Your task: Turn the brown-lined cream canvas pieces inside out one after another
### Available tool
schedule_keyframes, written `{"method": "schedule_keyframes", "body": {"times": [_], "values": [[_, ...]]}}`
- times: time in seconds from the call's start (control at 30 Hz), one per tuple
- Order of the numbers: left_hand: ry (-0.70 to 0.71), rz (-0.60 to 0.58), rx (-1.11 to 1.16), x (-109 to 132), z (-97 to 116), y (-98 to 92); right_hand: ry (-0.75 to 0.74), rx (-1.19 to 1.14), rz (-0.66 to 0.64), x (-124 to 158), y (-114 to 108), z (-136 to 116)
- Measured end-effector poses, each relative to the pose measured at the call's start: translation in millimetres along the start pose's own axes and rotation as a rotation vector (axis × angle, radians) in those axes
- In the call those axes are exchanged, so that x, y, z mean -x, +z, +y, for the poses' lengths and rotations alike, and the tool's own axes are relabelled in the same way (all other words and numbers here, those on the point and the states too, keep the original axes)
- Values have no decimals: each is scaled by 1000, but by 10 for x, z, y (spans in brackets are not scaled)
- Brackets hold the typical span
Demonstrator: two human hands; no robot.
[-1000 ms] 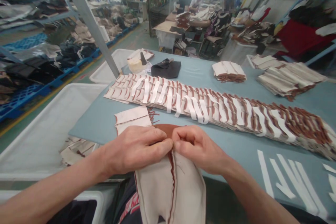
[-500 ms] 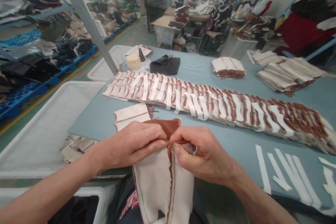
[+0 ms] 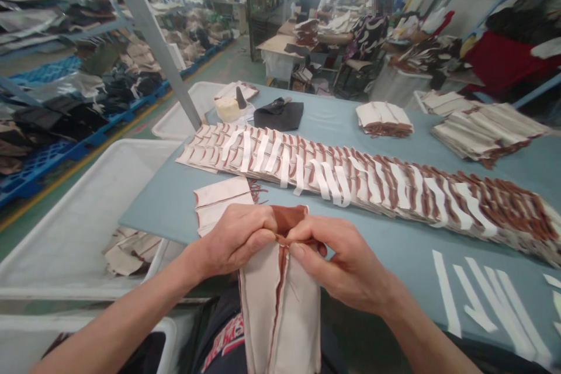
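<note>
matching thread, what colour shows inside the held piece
The held piece shows reddish-brown inside, best in head view.

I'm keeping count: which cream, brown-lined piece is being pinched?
The seamed cream piece with brown lining: left hand and right hand pinch its upper edge. Overlapping cream pieces lie untouched on the blue table.

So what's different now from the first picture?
The left hand and right hand have spread slightly apart at the top of the cream piece, so more brown shows where its seam ends. The piece also hangs narrower. Nothing was let go: both hands still pinch it. The row of pieces and the loose white strips stayed put.
</note>
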State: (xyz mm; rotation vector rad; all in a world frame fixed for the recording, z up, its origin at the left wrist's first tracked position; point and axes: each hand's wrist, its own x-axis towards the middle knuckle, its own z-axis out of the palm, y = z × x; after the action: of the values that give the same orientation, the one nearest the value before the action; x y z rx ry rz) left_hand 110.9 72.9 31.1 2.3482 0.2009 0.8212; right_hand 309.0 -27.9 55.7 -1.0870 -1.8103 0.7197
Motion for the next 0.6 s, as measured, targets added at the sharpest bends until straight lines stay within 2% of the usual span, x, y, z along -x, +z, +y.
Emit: {"method": "schedule_keyframes", "body": {"times": [0.1, 0.27, 0.4, 0.47, 0.6], "values": [[-28, -79, 66, -82, 114, -127, -44, 88, -29, -11, -74, -24], [-139, -270, 2, -230, 330, -259, -72, 194, -50, -15, -109, -79], [-243, -281, 50, -282, 446, -247, -40, 219, -26, 20, -121, -91], [-271, -256, 223, -283, 467, -203, 8, 98, -30, 33, -108, -65], [-345, -161, 623, -234, 461, -70, 97, -287, -92, 24, -84, -21]]}}
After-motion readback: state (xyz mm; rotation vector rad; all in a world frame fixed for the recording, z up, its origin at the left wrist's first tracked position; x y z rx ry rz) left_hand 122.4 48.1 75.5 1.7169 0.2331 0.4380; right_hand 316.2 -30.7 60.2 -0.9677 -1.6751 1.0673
